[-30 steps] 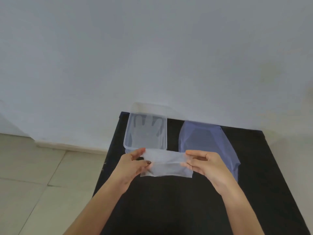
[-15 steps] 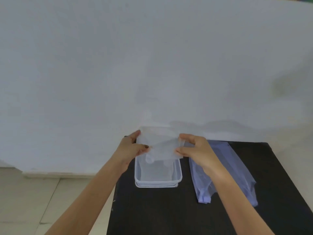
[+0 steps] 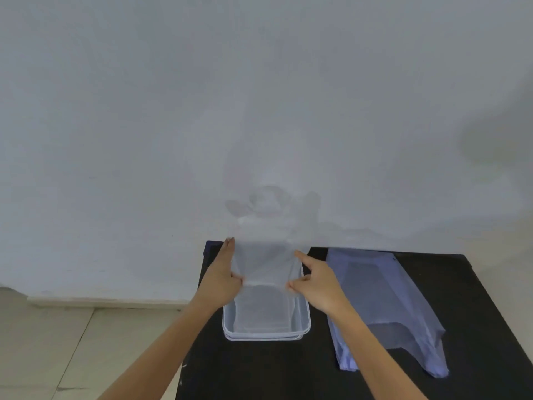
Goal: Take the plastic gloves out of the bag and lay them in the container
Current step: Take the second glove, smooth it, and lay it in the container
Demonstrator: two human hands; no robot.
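Glove (image 3: 266, 255) between both hands, above container (image 3: 302, 330)

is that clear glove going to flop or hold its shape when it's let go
Probably floppy: the glove hangs thin and see-through between both hands. Likely very light, so it may drift rather than drop straight into the container.

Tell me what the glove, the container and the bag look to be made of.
Glove: thin, clear plastic film, the hands and container showing through it; it hangs limp.
Container: stiffer, translucent, whitish plastic, with a firm moulded rim.
Bag: thin, bluish, semi-transparent plastic film, probably polythene, lying flat and creased on the black table.
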